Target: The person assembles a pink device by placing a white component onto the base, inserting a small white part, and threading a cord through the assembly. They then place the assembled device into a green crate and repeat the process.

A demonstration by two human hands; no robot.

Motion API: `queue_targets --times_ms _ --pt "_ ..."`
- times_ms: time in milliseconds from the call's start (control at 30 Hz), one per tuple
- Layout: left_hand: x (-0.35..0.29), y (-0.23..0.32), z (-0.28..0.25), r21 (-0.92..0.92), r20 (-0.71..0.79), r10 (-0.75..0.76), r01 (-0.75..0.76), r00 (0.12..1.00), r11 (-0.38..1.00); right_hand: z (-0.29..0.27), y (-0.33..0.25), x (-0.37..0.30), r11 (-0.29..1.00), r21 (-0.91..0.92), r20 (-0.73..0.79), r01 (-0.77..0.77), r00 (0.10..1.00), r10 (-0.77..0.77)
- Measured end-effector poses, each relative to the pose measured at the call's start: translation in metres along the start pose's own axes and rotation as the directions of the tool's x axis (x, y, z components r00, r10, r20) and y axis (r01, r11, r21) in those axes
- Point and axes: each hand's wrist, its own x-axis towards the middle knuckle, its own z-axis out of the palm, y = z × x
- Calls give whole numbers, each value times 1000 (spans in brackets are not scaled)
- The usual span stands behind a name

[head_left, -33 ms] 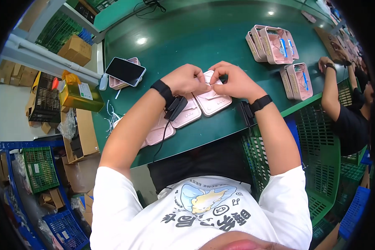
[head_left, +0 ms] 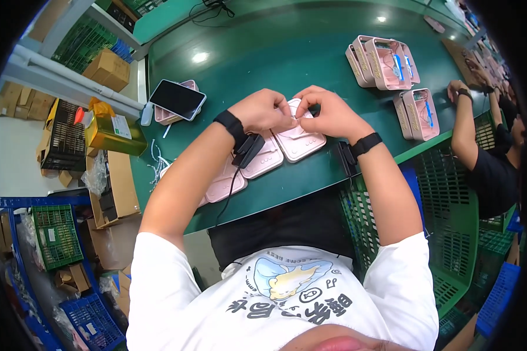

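My left hand [head_left: 269, 111] and my right hand [head_left: 326, 112] meet over a pale pink panel [head_left: 301, 147] with rounded corners and small round buttons. Thumb and fingers are pinched together on each hand, close to a small whitish bit at the panel's upper part. Fingers hide most of it, so what they grip is too small to name. More pink panels of the same kind, one [head_left: 264, 162] beside it and another [head_left: 228, 186] farther left, lie in a row partly under my left forearm.
A phone [head_left: 177, 99] rests on a pink case at the left. Pink open housings [head_left: 386, 64] with blue parts stand at the back right, others [head_left: 418, 114] nearer. White strands [head_left: 157, 164] lie at the table's left edge. A green crate [head_left: 445, 216] and a co-worker's arm [head_left: 464, 128] are at right.
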Motion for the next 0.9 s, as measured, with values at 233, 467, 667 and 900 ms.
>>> queue_targets --times_ms 233,467,667,900 --pt "-10 16 1 -4 20 -21 21 1000 1000 4 11 1 999 38 -33 38 999 -37" --pt "7 -16 15 352 -269 502 -401 822 845 -1 -1 -3 938 -281 -265 -204 956 128" --pt "4 2 28 538 -206 581 -404 788 740 -8 10 -4 938 -201 -169 -281 954 249" --pt "-6 16 33 566 -223 524 -328 822 757 -3 16 3 926 -69 -153 -372 921 358"
